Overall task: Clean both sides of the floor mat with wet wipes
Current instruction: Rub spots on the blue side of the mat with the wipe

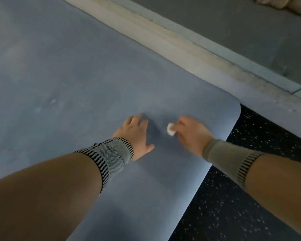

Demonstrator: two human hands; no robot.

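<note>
Right hand (189, 133) has its fingers curled round a small bunched white wipe (170, 129), pressed to the mat (76, 75) near its rounded corner. The hand is motion-blurred, so I can't tell the exact finger placement. Left hand (135, 134) lies flat with fingers straight and spread, palm down on the mat just beside the wipe, holding nothing; it looks like it's pinning the mat.

Risks from here, my read:
- The wipe is wadded small, so the contact patch is tiny. It's easy to leave unwiped strips, especially along the corner edge.
- Strokes toward the corner could run the wipe off onto the speckled dark floor (241, 197) and drag grit back onto the mat.
- If the left palm lifts, this end of the mat could slide or ruck under the scrubbing.
- Cloudy pale patches show further up the mat; I can't tell whether they're residue or wear. That area is a long reach from this stance.
- The underside hasn't been dealt with as far as this view shows. Flipping the mat puts the wiped face down on that floor.

Pose: both forearms reach forward and down, each with a knitted wrist band (111, 152). The hands are close together but not touching. A pale strip of floor (181, 42) runs beside the mat's far long edge.
</note>
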